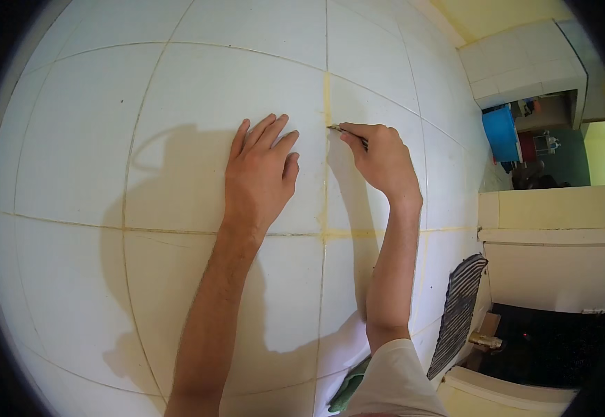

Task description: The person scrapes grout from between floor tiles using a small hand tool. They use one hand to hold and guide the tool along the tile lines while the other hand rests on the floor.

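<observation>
My left hand point(261, 163) lies flat on a white floor tile point(198, 90), fingers spread, holding nothing. To its right, my right hand point(386, 160) pinches a thin, pointed metal tool point(336, 128). The tool's tip meets the joint between two tiles, while its other end is mostly covered by my fingers. Yellowish grout point(327, 97) marks this joint above the tip. A similar yellow stain runs along the cross joint nearer to me, between my forearms and to the right.
At the right, a dark striped mat point(459, 313) lies by a doorway with a dark opening. A blue bucket point(500, 133) stands farther off at the far right, near other household items. Some green cloth point(350, 384) shows beside my right sleeve.
</observation>
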`<action>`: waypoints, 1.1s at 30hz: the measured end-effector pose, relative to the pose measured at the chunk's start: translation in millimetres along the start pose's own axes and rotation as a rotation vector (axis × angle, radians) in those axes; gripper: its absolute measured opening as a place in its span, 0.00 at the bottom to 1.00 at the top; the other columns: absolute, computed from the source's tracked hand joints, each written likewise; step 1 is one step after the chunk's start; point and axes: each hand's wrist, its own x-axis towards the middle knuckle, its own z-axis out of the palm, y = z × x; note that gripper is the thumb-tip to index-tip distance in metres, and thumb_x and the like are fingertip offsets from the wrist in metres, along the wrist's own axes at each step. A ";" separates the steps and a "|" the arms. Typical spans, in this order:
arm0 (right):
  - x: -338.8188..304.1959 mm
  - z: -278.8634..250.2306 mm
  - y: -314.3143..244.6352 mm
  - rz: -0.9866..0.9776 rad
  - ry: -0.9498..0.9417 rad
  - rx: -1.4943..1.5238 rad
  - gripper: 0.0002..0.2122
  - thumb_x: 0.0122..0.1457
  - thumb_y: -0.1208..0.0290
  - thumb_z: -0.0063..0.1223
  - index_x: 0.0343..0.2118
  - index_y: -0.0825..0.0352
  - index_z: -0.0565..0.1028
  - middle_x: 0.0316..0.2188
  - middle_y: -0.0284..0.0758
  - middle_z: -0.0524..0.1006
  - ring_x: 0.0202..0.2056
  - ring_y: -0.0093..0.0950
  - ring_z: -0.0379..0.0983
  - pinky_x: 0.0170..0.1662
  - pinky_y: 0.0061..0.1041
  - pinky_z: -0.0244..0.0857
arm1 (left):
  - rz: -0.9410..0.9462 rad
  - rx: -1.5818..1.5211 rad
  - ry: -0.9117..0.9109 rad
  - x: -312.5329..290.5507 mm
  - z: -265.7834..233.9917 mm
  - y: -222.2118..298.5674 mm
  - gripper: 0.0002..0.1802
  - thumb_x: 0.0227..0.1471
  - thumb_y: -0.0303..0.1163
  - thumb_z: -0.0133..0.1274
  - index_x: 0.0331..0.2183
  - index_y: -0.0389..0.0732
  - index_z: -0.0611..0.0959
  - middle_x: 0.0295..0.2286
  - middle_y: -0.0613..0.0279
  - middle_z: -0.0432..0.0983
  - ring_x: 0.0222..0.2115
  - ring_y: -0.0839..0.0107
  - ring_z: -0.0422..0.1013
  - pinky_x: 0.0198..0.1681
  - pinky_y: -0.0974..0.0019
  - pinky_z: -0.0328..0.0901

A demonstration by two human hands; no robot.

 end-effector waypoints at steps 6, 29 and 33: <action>-7.0 -1.9 -0.8 -0.015 -0.036 0.016 0.13 0.67 0.69 0.60 0.51 0.62 0.86 0.28 0.45 0.84 0.28 0.42 0.78 0.38 0.39 0.74 | 0.005 0.004 0.011 -3.5 1.5 -0.8 0.17 0.62 0.30 0.61 0.52 0.43 0.88 0.60 0.60 0.78 0.65 0.63 0.68 0.75 0.50 0.55; -4.9 3.2 8.3 -0.069 0.053 0.009 0.12 0.66 0.71 0.62 0.50 0.61 0.87 0.26 0.44 0.83 0.26 0.42 0.76 0.35 0.39 0.71 | 0.058 0.015 0.063 -3.4 7.1 -1.8 0.17 0.60 0.29 0.63 0.51 0.44 0.88 0.60 0.60 0.78 0.64 0.61 0.70 0.73 0.48 0.57; -1.1 7.8 13.5 -0.134 0.096 0.045 0.10 0.65 0.74 0.61 0.47 0.64 0.87 0.25 0.45 0.82 0.24 0.42 0.74 0.32 0.37 0.70 | 0.056 0.020 0.066 -3.2 5.3 -3.0 0.17 0.60 0.29 0.63 0.51 0.44 0.88 0.60 0.60 0.78 0.64 0.60 0.70 0.73 0.48 0.57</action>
